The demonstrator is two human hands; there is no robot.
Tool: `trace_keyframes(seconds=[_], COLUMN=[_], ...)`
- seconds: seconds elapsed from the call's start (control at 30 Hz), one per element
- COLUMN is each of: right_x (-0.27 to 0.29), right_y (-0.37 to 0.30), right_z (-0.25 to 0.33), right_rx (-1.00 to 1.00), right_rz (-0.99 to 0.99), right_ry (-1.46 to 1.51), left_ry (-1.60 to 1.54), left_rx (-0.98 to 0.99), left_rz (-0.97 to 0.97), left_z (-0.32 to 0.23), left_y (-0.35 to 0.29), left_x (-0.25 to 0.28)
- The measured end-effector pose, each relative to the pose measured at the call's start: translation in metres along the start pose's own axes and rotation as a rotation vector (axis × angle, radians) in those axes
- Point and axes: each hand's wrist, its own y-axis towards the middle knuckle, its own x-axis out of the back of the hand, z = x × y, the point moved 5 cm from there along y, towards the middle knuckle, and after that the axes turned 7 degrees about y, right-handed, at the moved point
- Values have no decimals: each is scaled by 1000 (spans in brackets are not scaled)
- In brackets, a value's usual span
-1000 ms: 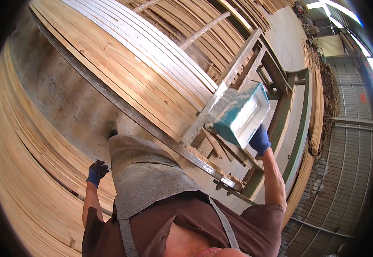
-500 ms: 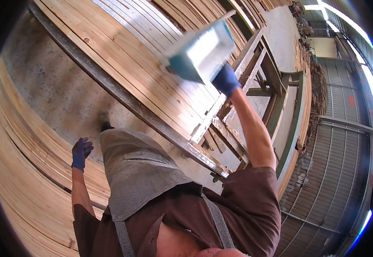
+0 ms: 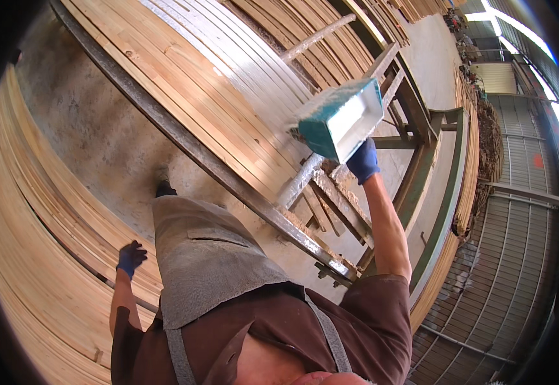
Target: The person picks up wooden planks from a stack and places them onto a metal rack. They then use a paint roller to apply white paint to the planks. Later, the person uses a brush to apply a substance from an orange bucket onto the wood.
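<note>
My right hand [image 3: 363,162], in a blue glove, is closed on the near right side of a teal glue spreader box [image 3: 318,133]. White liquid shows inside it, and white residue coats its rim. The box is tilted over the right-hand ends of wooden strips [image 3: 183,77] laid side by side. A shiny wet white coat covers the far strips; the nearer ones look bare. My left hand [image 3: 131,258], gloved too, hangs with its fingers apart beside a stack of long boards [image 3: 54,256] and holds nothing.
A dark metal rail [image 3: 164,128] runs along the near edge of the strips. Green metal framing [image 3: 443,173] and a glue-crusted bar [image 3: 318,40] stand at the right and far side. More timber [image 3: 292,19] lies beyond. Concrete floor [image 3: 80,109] separates the strips from the left stack.
My right hand has brought the spreader box to the right and nearer, toward the strip ends. My left hand has shifted slightly nearer to me, still holding nothing.
</note>
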Motion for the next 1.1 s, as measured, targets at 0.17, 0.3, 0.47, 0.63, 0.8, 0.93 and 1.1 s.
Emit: trace_keyframes(seconds=[0.17, 0.3, 0.47, 0.63, 0.8, 0.93, 1.1], right_x=[5, 8, -31, -95, -127, -104, -94], right_y=[-49, -64, 47, 231, 379, 354, 237], right_z=[-51, -57, 25, 163, 304, 358, 218], right_rx=[-74, -195, 1, 143, 355, 173, 146], right_rz=[65, 127, 162, 258, 136, 45, 239], right_ry=[118, 322, 219, -42, 109, 157, 398], left_ry=[-233, 31, 15, -341, -107, 508, 781], left_rx=[-177, 117, -2, -268, -724, -1160, -1715], left_rz=[37, 38, -62, -38, -2, -306, -535], left_z=[-27, 35, 10, -74, -159, -270, -333], left_y=[2, 5, -28, -21, -16, -113, -240], left_x=[-6, 9, 2, -4, -33, -114, -199])
